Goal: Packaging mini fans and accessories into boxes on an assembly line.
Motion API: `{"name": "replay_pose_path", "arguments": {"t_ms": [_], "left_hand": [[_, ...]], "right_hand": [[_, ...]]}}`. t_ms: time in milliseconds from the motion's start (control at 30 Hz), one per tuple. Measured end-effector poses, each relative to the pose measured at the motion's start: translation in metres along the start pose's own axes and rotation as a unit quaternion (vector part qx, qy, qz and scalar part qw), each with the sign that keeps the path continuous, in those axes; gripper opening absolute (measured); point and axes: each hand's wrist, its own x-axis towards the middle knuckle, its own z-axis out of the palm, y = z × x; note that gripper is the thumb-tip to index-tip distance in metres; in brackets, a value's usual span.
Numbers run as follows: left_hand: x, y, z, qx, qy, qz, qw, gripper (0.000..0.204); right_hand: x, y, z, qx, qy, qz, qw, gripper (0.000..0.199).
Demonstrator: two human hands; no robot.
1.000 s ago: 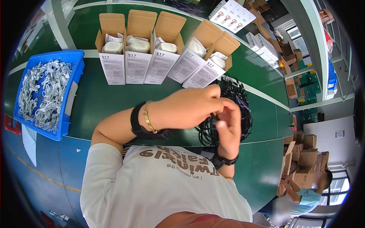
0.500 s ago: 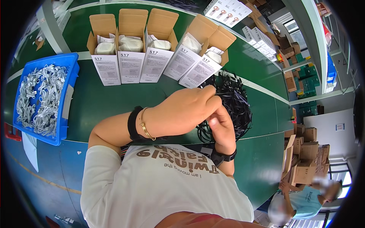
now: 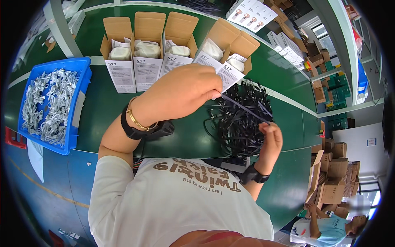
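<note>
A thin dark strap (image 3: 242, 108) is stretched taut between my two hands, above a tangled pile of black straps (image 3: 240, 131) on the green table. My left hand (image 3: 187, 88) is closed, pinching one end near its fingertips in front of the open white boxes. To the right of the pile, my right hand (image 3: 271, 138) has its fingers pinched together on the other end. Behind my left hand stand several upright white boxes with brown flaps raised, among them a left-hand box (image 3: 120, 76); each holds a white wrapped item (image 3: 147, 50). My left hand partly covers the middle boxes.
A blue tray (image 3: 73, 119) of coiled grey-white cables (image 3: 51, 109) sits at the table's left. Beside my left wrist lies a small black object (image 3: 163, 130). Printed white cartons (image 3: 252, 14) stand far back. Brown cartons (image 3: 335, 168) and another person (image 3: 331, 224) are at the right.
My hands were together over the pile's left side; they have moved apart, left hand up and leftward, right hand rightward. The strap now spans between them. The small black object has come into view.
</note>
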Motion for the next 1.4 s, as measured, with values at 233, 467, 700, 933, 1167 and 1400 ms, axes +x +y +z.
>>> {"name": "replay_pose_path", "arguments": {"t_ms": [233,467,700,933,1167,1400], "left_hand": [[0.006,0.009,0.028,-0.230,-0.077,-0.004,0.970,0.008],[-0.022,0.025,-0.007,-0.508,0.040,-0.157,0.846,0.006],[-0.095,0.001,-0.021,-0.093,0.217,-0.168,0.957,0.003],[-0.125,0.025,-0.040,-0.242,0.024,-0.331,0.912,0.010],[-0.194,-0.050,-0.202,0.389,-0.005,-0.500,0.774,0.021],[-0.279,-0.114,-0.221,0.448,-0.165,-0.567,0.672,0.029]], "right_hand": [[0.013,-0.022,0.096,-0.072,-0.165,0.012,0.984,0.031],[0.032,-0.024,0.110,0.063,-0.477,0.184,0.857,0.049],[0.021,-0.011,0.107,0.029,-0.106,-0.113,0.987,0.032],[0.027,0.004,0.110,0.284,-0.193,-0.032,0.939,0.026],[0.021,0.027,0.082,0.219,-0.099,0.002,0.971,0.022],[0.008,0.033,0.076,0.144,-0.099,0.090,0.980,0.022]]}}
